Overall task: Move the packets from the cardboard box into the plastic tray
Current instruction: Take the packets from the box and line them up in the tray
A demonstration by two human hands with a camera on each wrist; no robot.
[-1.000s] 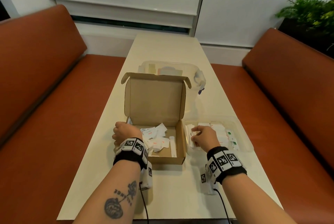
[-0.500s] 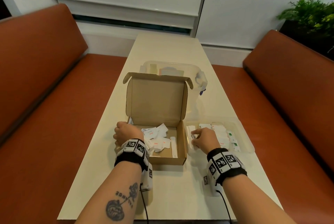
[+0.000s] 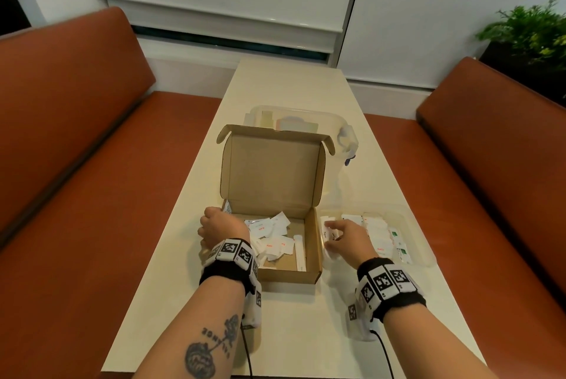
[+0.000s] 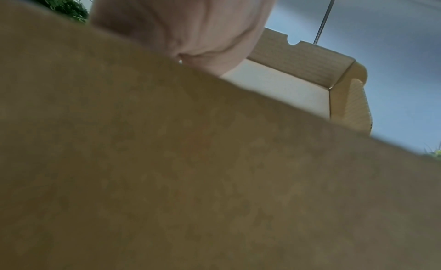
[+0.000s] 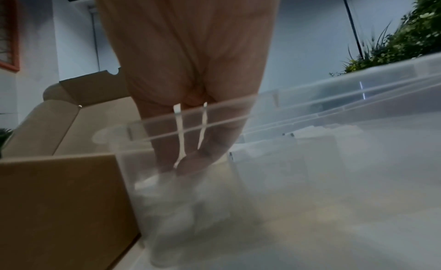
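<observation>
An open cardboard box [image 3: 309, 244] is seen at the middle of the table [image 3: 294, 326], its lid stood upright at 12 o'clock. Loose white packets [image 3: 272, 239] are heaped on the box floor, mostly toward its 9 o'clock half. The left hand [image 3: 222, 225] is laid on the box's 9 o'clock wall, with the fingers curled over the rim; the heap lies just beside that hand, at its 3 o'clock, and no packet can be seen held in it. In the left wrist view only the box wall [image 4: 214, 179] and part of the palm [image 4: 190, 25] are shown, so the fingertips cannot be made out. A clear plastic tray [image 3: 424, 244] is set touching or just beside the box at 3 o'clock, with rows of packets [image 3: 379, 234] already laid in it. The right hand [image 3: 347, 239] is lowered into the tray's 9 o'clock end, the fingers extended and resting on or among the packets there; in the right wrist view the fingers [image 5: 205, 155] are seen through the tray wall [image 5: 310, 161], pointed down at blurred white packets, and whether one is pinched cannot be told. A lidded clear tub [image 3: 343, 130] stands behind the box at 12 o'clock.
</observation>
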